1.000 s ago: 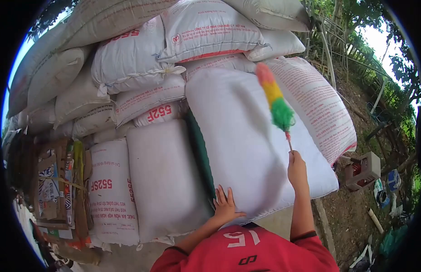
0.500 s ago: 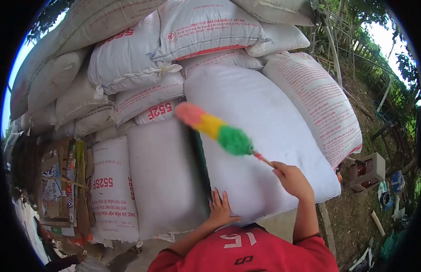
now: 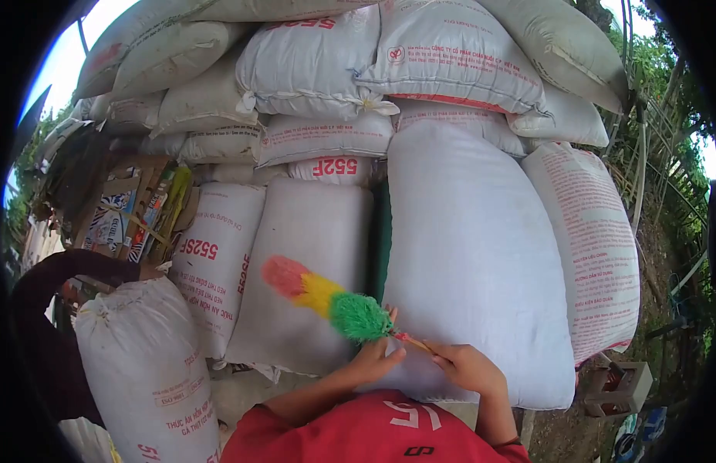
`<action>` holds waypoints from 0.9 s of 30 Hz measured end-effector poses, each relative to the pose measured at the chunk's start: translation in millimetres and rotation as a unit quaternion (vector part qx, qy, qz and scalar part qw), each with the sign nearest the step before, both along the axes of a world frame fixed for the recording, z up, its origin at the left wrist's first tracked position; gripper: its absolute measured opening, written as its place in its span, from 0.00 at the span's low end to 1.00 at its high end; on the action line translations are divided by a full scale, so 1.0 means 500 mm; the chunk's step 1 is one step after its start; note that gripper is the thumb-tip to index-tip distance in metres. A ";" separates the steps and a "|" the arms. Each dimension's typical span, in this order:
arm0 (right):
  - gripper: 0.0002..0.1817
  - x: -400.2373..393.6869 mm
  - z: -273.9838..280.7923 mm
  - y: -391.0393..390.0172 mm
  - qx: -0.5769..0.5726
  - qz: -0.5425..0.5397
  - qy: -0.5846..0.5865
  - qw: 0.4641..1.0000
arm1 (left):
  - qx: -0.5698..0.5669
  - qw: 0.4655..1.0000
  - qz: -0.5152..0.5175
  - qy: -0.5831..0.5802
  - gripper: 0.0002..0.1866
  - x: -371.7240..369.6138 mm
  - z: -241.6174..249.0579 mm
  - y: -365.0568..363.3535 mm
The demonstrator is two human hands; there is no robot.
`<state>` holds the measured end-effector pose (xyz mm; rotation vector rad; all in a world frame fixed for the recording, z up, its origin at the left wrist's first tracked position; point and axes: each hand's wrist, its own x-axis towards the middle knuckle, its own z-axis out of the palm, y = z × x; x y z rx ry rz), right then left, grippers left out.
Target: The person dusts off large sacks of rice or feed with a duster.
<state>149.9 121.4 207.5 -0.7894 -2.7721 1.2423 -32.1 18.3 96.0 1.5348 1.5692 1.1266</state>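
Observation:
My right hand (image 3: 470, 367) is closed around the wooden handle (image 3: 417, 342) of a feather duster. The duster's fluffy head, green (image 3: 359, 316), yellow and pink, points up and to the left across a plain grey-white sack (image 3: 304, 231). Just under the green end is my left hand (image 3: 373, 361), thumb apart from the fingers, which are partly hidden by the duster. It lies beside the lower left edge of a big plain white sack (image 3: 474, 255) that leans on the stack in front of me.
Printed feed sacks (image 3: 458, 54) are piled high behind. At left, a person in a dark sleeve (image 3: 72, 270) has a hand at the top of an upright filled sack (image 3: 142, 355). Bundled cardboard (image 3: 134, 204) stands behind them. A crate-like block (image 3: 620, 390) sits on the ground at right.
The duster has moved down and left over the neighbouring sack. My left hand has shifted from the big sack's edge up to the duster's base. A person with a sack has appeared at left.

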 end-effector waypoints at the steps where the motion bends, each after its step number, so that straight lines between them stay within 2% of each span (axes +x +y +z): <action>1: 0.18 -0.004 -0.001 -0.003 -0.012 -0.047 0.021 0.999 | -0.003 1.000 -0.008 0.004 0.38 0.000 0.022 0.014; 3: 0.19 0.014 -0.001 -0.011 -0.023 -0.142 0.044 0.989 | 0.024 0.985 -0.008 -0.171 0.37 0.021 0.063 0.056; 4: 0.19 0.034 -0.001 -0.006 -0.016 -0.209 0.088 0.974 | 0.041 0.995 -0.017 -0.085 0.36 0.028 0.114 0.077; 5: 0.20 0.062 -0.003 -0.002 -0.003 -0.279 0.132 0.951 | 0.085 0.994 -0.031 -0.066 0.36 0.045 0.137 0.102; 9: 0.20 0.199 -0.029 -0.031 -0.005 -0.497 0.179 0.849 | 0.077 0.982 -0.149 0.083 0.34 0.128 0.182 0.167; 10: 0.20 0.239 -0.042 -0.040 0.034 -0.520 0.154 0.839 | 0.079 0.973 -0.163 0.142 0.33 0.148 0.183 0.179; 11: 0.21 0.279 -0.058 -0.045 0.072 -0.536 0.124 0.832 | 0.086 0.965 -0.201 0.143 0.33 0.171 0.188 0.192; 12: 0.21 0.321 -0.081 -0.046 0.127 -0.536 0.089 0.830 | 0.055 0.954 -0.207 0.209 0.33 0.195 0.194 0.201; 13: 0.21 0.355 -0.083 -0.042 0.130 -0.556 0.087 0.816 | 0.027 0.939 -0.206 0.275 0.33 0.217 0.193 0.211; 16: 0.20 0.478 -0.081 -0.007 0.182 -0.568 0.020 0.802 | -0.011 0.908 -0.245 0.338 0.37 0.287 0.194 0.243; 18: 0.19 0.587 -0.098 0.018 0.223 -0.617 -0.006 0.755 | -0.064 0.879 -0.260 0.395 0.41 0.341 0.200 0.270; 19: 0.18 0.661 -0.140 0.030 0.263 -0.645 0.022 0.717 | -0.062 0.876 -0.268 0.397 0.41 0.368 0.198 0.283; 21: 0.16 0.808 -0.215 0.029 0.221 -0.741 0.113 0.624 | -0.139 0.836 -0.271 0.457 0.47 0.432 0.197 0.317; 22: 0.16 0.879 -0.241 0.026 0.223 -0.743 0.112 0.621 | -0.136 0.836 -0.274 0.456 0.47 0.463 0.197 0.332; 24: 0.16 0.998 -0.274 0.026 0.031 -0.836 0.144 0.529 | -0.221 0.828 -0.221 0.466 0.56 0.513 0.192 0.355; 25: 0.16 1.036 -0.273 0.035 0.029 -0.838 0.144 0.525 | -0.220 0.826 -0.225 0.468 0.56 0.525 0.183 0.365; 27: 0.16 1.094 -0.274 0.055 0.091 -0.848 0.135 0.505 | -0.307 0.802 -0.199 0.472 0.64 0.536 0.162 0.388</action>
